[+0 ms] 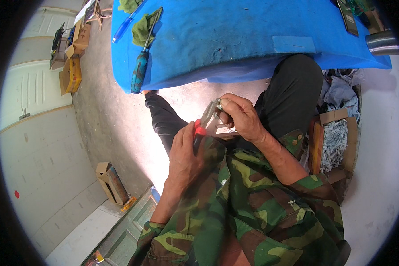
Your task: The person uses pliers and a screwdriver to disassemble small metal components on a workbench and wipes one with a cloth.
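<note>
My left hand (184,153) is wrapped round a tool with red-and-black handles (200,131), which looks like pliers. From it a grey metal part (211,113) points up toward my right hand. My right hand (240,114) is closed in a pinch, thumb against bent finger, on a small light-coloured piece (219,104) at the tip of the grey part. The kind of piece is too small to tell. Both hands meet above my lap, in front of the camouflage jacket (252,186). A screwdriver (140,71) with a blue-black handle lies at the table's near left edge.
Ahead stands a table with a blue cover (208,31). On it are a green cloth (142,29), a blue pen (123,29) and a phone (348,17); a metal cylinder (382,43) is at its right end. A carton of small metal-like pieces (334,144) sits at my right.
</note>
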Tool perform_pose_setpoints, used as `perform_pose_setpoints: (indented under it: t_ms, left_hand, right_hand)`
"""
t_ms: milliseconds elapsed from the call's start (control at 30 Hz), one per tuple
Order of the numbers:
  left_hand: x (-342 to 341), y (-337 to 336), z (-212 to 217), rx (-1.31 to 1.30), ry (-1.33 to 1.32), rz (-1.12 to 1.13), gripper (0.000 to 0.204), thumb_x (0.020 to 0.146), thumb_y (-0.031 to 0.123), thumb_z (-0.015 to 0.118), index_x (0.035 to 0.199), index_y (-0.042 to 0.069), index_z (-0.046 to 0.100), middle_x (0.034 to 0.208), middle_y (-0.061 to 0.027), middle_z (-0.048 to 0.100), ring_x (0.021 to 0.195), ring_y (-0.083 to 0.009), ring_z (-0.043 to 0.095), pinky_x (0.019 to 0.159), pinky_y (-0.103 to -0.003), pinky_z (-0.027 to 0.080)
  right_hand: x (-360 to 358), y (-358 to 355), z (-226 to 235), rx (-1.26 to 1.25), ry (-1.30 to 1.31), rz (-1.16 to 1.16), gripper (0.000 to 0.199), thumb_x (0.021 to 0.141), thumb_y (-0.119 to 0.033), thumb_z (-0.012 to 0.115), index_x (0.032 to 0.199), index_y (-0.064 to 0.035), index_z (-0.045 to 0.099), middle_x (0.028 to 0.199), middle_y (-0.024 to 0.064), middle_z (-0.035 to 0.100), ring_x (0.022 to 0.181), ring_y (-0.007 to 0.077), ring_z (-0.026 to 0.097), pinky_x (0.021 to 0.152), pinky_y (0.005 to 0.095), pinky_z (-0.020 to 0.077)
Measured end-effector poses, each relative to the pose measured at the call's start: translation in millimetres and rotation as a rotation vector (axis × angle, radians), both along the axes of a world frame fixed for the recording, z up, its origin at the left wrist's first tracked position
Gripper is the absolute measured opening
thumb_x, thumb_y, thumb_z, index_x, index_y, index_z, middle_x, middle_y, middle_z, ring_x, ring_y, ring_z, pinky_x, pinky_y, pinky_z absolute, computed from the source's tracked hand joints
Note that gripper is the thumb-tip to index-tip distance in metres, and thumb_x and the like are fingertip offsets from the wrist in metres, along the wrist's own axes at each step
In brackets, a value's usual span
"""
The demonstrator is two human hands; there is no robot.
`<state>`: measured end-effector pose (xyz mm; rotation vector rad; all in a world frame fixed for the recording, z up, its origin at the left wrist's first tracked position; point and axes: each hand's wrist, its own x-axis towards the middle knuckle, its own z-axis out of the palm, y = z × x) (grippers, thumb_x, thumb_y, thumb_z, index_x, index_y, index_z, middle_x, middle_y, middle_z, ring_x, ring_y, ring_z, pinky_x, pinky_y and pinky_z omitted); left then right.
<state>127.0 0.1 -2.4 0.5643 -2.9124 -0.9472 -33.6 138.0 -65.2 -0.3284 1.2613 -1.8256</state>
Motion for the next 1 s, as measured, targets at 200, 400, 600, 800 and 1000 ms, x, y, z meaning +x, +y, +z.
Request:
perform_pose_setpoints:
  t_ms: [200,400,600,800,1000]
  left_hand:
    - [1.7,-1.2,-0.7,0.013,-0.017,-0.001,0.051,0.093,0.001,0.068,0.141,0.0,0.05,0.124,-0.0229,0.062,0.111,-0.0402,0.066,0.094,-0.045,0.054]
    - [3.0,-1.5,1.6,-0.043,-0.058,-0.002,0.052,0.094,0.002,0.068,0.142,0.0,0.05,0.126,-0.0228,0.061,0.113,-0.0404,0.066,0.095,-0.046,0.054]
    - [6.4,-7.1,2.3,-0.047,-0.082,-0.014,0.054,0.093,0.003,0.069,0.143,0.001,0.049,0.129,-0.0232,0.061,0.115,-0.0412,0.065,0.096,-0.046,0.055]
    - [6.2,-9.0,3.5,0.0,-0.108,-0.005,0.051,0.092,0.002,0.07,0.139,0.0,0.051,0.124,-0.0233,0.061,0.112,-0.0426,0.065,0.093,-0.047,0.055]
    - [5.5,-11.0,8.0,0.011,-0.071,-0.018,0.047,0.091,0.0,0.07,0.135,0.0,0.054,0.119,-0.0227,0.062,0.108,-0.0418,0.066,0.091,-0.046,0.054]
  right_hand:
    - [1.1,-3.5,7.7,0.085,-0.12,-0.015,0.027,0.107,-0.026,0.049,0.095,-0.0065,0.063,0.071,-0.005,0.053,0.062,0.003,0.044,0.056,0.0214,0.0365]
    - [6.1,-4.8,-1.3,0.06,0.033,-0.011,0.034,0.111,-0.032,0.045,0.099,-0.0058,0.062,0.073,-0.0048,0.053,0.064,0.0029,0.043,0.057,0.022,0.037]
    - [4.2,-1.8,1.5,0.092,0.19,0.082,0.038,0.112,-0.035,0.041,0.098,-0.005,0.06,0.073,-0.0045,0.047,0.068,0.0053,0.041,0.062,0.0253,0.0375]
    - [4.3,-1.9,0.5,0.116,0.282,0.069,0.039,0.112,-0.035,0.04,0.096,-0.0048,0.058,0.073,-0.0043,0.046,0.068,0.0066,0.041,0.062,0.0269,0.0377]
    - [4.4,-2.2,5.8,0.065,0.195,0.061,0.042,0.11,-0.038,0.043,0.092,-0.0033,0.057,0.071,-0.0017,0.046,0.067,0.01,0.042,0.062,0.0315,0.0391]
